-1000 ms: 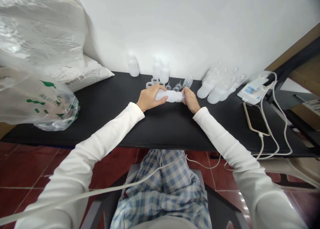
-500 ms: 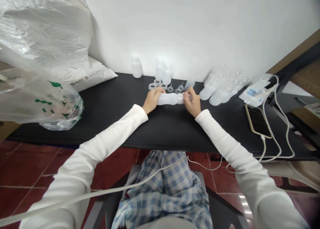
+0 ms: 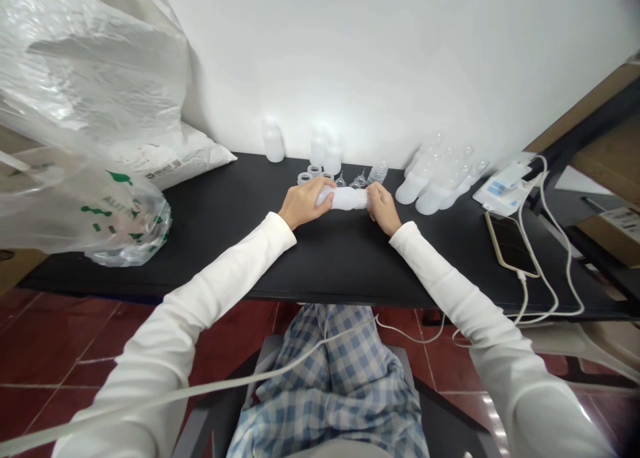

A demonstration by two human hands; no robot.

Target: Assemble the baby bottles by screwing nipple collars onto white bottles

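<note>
A whitish baby bottle [image 3: 345, 199] lies level between my two hands, just above the black table. My left hand [image 3: 305, 201] is wrapped round its base end. The fingers of my right hand [image 3: 383, 208] are closed at the collar end, hiding whatever tops it. Just behind the bottle are several screw rings [image 3: 305, 178], partly covered by my left hand, and clear teats [image 3: 359, 180]. A few clear caps [image 3: 379, 172] stand beside the teats, close to my right hand.
Capless bottles [image 3: 318, 150] and a single bottle [image 3: 273, 142] stand by the wall. Several capped bottles [image 3: 433, 181] lie at the right, near a phone [image 3: 510, 242] with cables. Plastic bags [image 3: 125, 205] fill the left side of the table [image 3: 220, 245].
My left hand has turned and shifted its grip around the bottle's base. My right fingers have curled tighter at the collar end. The view has tilted slightly.
</note>
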